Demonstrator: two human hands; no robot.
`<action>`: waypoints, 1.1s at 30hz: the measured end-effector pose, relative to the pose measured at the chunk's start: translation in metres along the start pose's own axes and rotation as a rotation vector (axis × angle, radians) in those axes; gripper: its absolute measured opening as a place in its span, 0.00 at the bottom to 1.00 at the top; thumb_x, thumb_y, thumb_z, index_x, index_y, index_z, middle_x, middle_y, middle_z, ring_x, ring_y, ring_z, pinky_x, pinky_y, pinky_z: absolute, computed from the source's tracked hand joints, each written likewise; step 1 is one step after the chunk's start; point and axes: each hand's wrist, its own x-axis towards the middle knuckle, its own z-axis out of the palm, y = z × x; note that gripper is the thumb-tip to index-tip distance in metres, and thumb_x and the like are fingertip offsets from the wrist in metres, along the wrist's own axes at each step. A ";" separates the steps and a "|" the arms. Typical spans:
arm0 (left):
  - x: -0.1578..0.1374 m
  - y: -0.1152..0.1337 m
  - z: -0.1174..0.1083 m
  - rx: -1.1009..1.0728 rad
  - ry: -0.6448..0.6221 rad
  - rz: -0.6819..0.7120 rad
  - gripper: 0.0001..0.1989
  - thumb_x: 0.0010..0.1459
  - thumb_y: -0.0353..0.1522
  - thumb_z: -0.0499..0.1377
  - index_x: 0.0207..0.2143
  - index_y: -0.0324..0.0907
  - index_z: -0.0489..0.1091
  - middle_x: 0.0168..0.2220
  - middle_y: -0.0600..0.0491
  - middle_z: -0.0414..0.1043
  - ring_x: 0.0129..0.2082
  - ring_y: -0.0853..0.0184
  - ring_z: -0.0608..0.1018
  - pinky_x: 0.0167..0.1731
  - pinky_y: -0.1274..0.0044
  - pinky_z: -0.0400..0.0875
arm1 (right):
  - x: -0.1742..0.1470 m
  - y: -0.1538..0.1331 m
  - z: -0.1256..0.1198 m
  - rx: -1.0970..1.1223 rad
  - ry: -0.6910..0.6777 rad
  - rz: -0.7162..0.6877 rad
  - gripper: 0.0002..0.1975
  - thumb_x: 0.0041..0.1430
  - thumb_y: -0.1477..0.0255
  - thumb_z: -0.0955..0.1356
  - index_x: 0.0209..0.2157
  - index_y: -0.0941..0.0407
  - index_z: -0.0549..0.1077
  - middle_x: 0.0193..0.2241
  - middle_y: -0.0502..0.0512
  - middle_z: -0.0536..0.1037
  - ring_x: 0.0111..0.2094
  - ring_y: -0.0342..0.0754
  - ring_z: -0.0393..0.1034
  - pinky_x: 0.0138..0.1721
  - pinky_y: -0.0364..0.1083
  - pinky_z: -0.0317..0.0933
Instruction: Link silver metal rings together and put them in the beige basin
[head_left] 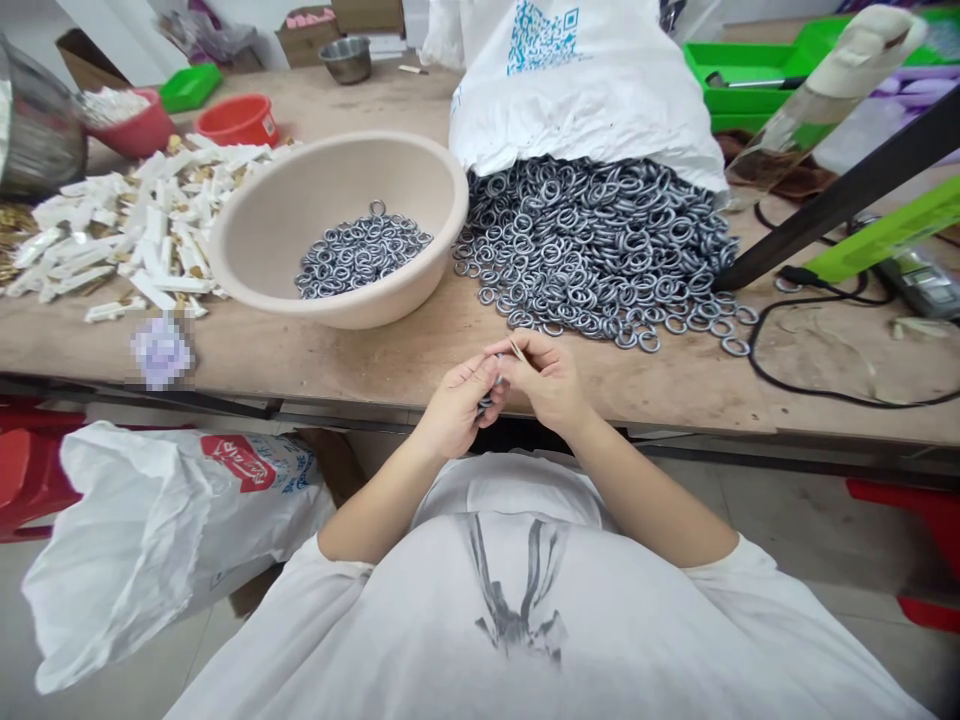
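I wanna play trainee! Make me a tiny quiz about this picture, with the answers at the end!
1. True or false: all the grey rings are inside the beige bowl.
2. Pick one. What stands between the white pieces and the big ring heap? A) red stool B) beige bowl C) green tray
3. Which hand pinches the thin pale stick?

Key: 1. False, many lie on the table. 2. B. 3. The right hand.

Wkshp w/ wd. bench (360, 360), lg. ring pile (600, 255)

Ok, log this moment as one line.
left hand: holding grey rings; right hand: pinching thin tan piece, touching left hand; basin: ring pile inside; white bag: ring heap at mouth
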 end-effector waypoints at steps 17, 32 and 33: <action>-0.009 0.002 -0.002 0.038 -0.094 0.009 0.27 0.48 0.50 0.69 0.24 0.40 0.61 0.20 0.60 0.57 0.16 0.79 0.58 0.14 0.83 0.47 | -0.008 -0.022 -0.016 -0.542 -0.148 -0.108 0.28 0.68 0.49 0.60 0.21 0.54 0.61 0.19 0.47 0.61 0.23 0.42 0.54 0.28 0.45 0.47; 0.064 0.169 -0.063 1.695 0.787 0.679 0.17 0.56 0.30 0.65 0.48 0.37 0.74 0.58 0.42 0.71 0.60 0.48 0.65 0.64 0.52 0.51 | 0.018 0.015 -0.053 -0.968 0.132 0.144 0.13 0.61 0.61 0.70 0.43 0.53 0.78 0.35 0.55 0.79 0.35 0.52 0.71 0.34 0.46 0.55; 0.063 0.158 -0.058 1.694 0.752 0.716 0.17 0.55 0.30 0.65 0.48 0.38 0.75 0.60 0.41 0.70 0.61 0.46 0.65 0.64 0.52 0.51 | 0.021 0.014 -0.050 -1.045 0.088 0.129 0.14 0.60 0.63 0.71 0.47 0.52 0.78 0.39 0.56 0.79 0.38 0.53 0.72 0.35 0.47 0.56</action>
